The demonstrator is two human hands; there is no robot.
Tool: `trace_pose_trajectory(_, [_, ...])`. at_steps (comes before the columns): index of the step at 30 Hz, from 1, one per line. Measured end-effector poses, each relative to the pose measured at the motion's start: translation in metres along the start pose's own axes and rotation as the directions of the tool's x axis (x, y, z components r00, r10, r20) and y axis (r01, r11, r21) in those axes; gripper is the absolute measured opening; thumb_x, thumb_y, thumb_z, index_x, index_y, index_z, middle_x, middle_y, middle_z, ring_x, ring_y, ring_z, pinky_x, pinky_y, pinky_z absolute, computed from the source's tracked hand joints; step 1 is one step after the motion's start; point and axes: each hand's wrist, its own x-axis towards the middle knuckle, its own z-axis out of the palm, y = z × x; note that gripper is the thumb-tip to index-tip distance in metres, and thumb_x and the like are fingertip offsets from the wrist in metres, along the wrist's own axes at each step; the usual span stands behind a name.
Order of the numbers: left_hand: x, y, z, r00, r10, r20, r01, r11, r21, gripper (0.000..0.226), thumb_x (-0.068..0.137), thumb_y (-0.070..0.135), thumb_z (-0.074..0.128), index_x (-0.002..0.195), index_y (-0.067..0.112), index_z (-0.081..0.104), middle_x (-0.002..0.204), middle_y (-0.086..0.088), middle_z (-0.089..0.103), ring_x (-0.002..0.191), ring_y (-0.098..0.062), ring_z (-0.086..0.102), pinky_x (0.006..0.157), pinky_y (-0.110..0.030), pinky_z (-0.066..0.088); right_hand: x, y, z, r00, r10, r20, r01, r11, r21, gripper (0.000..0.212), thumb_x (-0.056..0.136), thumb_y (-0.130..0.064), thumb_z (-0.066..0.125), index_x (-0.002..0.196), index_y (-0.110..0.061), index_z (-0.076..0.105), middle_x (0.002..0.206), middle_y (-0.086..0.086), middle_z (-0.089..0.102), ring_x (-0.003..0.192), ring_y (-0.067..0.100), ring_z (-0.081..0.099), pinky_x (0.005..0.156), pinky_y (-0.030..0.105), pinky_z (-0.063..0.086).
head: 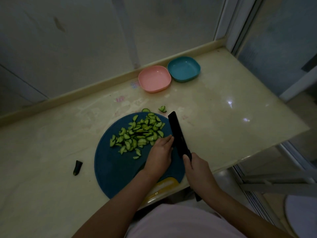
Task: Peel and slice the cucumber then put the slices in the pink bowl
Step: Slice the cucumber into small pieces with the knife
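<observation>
Past pink shirt, right grip holds knife beside cucumber slices.

Cream stone countertop, glossy, dimly lit, stained in places. Two small bright light reflections near right side. Low raised lip of same stone along back. Pale frosted panels behind. Pale metal frame at right corner. Ribbed track below right. White round object, partly cut off.
</observation>
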Motion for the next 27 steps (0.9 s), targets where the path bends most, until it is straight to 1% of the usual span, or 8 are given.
trace_pose_trajectory(4, [-0.002, -0.002, 0.001, 1.000, 0.013, 0.002, -0.013, 1.000, -0.028, 0.041, 0.068, -0.007, 0.073, 0.109, -0.007, 0.065, 0.106, -0.019, 0.067, 0.090, -0.032, 0.065, 0.079, -0.035, 0.053, 0.002, -0.002, 0.002, 1.000, -0.001, 0.003, 0.001, 0.999, -0.033, 0.034, 0.101, -0.030, 0.031, 0.069, -0.020, 0.037, 0.066, -0.004, 0.045, 0.057, 0.005, 0.042, 0.047, 0.021, 0.029])
trace_pose_trajectory(8, [-0.001, -0.002, -0.002, 1.000, 0.005, 0.026, -0.004, 0.999, -0.050, 0.039, 0.074, 0.000, 0.062, 0.112, -0.006, 0.063, 0.109, -0.019, 0.066, 0.093, -0.033, 0.064, 0.083, -0.038, 0.052, 0.010, -0.008, 0.010, 1.000, 0.005, 0.018, -0.004, 0.997, -0.073, 0.032, 0.101, -0.029, 0.029, 0.076, -0.015, 0.041, 0.068, -0.003, 0.044, 0.066, 0.015, 0.048, 0.057, 0.026, 0.030])
trace_pose_trajectory(12, [-0.004, -0.009, -0.007, 0.999, 0.025, 0.035, -0.022, 0.996, -0.082, 0.042, 0.086, 0.009, 0.052, 0.127, 0.001, 0.055, 0.124, -0.015, 0.059, 0.110, -0.029, 0.056, 0.095, -0.029, 0.041, 0.015, -0.010, 0.013, 1.000, 0.013, -0.001, -0.013, 0.997, -0.070, 0.029, 0.102, -0.028, 0.030, 0.085, -0.009, 0.044, 0.074, 0.002, 0.048, 0.070, 0.019, 0.050, 0.059, 0.027, 0.031])
trace_pose_trajectory(14, [-0.005, -0.011, -0.008, 1.000, 0.006, 0.024, -0.003, 0.994, -0.112, 0.041, 0.088, 0.010, 0.052, 0.129, 0.005, 0.054, 0.125, -0.012, 0.058, 0.113, -0.025, 0.053, 0.096, -0.025, 0.038, 0.013, -0.009, 0.012, 1.000, 0.020, -0.008, -0.021, 0.998, -0.052, 0.030, 0.102, -0.028, 0.030, 0.083, -0.010, 0.044, 0.076, 0.003, 0.050, 0.071, 0.020, 0.051, 0.060, 0.027, 0.032])
trace_pose_trajectory(16, [-0.005, -0.010, -0.008, 0.999, -0.031, 0.023, 0.034, 0.990, -0.139, 0.039, 0.088, 0.010, 0.054, 0.127, 0.006, 0.055, 0.123, -0.012, 0.059, 0.112, -0.025, 0.055, 0.095, -0.024, 0.038, 0.010, -0.005, 0.011, 1.000, 0.021, -0.003, -0.021, 0.999, -0.043, 0.031, 0.101, -0.028, 0.031, 0.076, -0.014, 0.042, 0.070, -0.002, 0.047, 0.067, 0.017, 0.049, 0.058, 0.026, 0.030])
trace_pose_trajectory(20, [-0.005, -0.010, -0.007, 0.998, -0.046, 0.033, 0.050, 0.989, -0.138, 0.037, 0.089, 0.012, 0.054, 0.126, 0.006, 0.057, 0.121, -0.011, 0.060, 0.111, -0.023, 0.055, 0.096, -0.020, 0.035, 0.002, -0.001, 0.007, 1.000, 0.006, -0.008, -0.006, 1.000, 0.024, 0.032, 0.101, -0.029, 0.032, 0.074, -0.015, 0.043, 0.067, -0.003, 0.047, 0.057, 0.007, 0.043, 0.047, 0.022, 0.029])
trace_pose_trajectory(22, [-0.005, -0.011, -0.007, 0.998, -0.056, 0.032, 0.060, 0.988, -0.139, 0.037, 0.088, 0.012, 0.055, 0.124, 0.006, 0.058, 0.121, -0.011, 0.061, 0.111, -0.022, 0.055, 0.097, -0.016, 0.032, 0.000, -0.001, 0.005, 1.000, 0.001, -0.016, 0.000, 0.999, 0.046, 0.033, 0.101, -0.029, 0.032, 0.070, -0.018, 0.040, 0.066, -0.001, 0.048, 0.056, 0.005, 0.042, 0.048, 0.016, 0.033])
trace_pose_trajectory(27, [-0.007, -0.010, -0.007, 0.997, -0.059, 0.054, 0.066, 0.989, -0.131, 0.038, 0.086, 0.015, 0.054, 0.122, 0.002, 0.059, 0.119, -0.013, 0.062, 0.108, -0.025, 0.058, 0.096, -0.018, 0.035, 0.000, -0.002, 0.004, 1.000, 0.011, -0.014, -0.010, 0.999, 0.046, 0.033, 0.101, -0.030, 0.032, 0.072, -0.017, 0.041, 0.067, -0.001, 0.049, 0.057, 0.005, 0.043, 0.050, 0.014, 0.036])
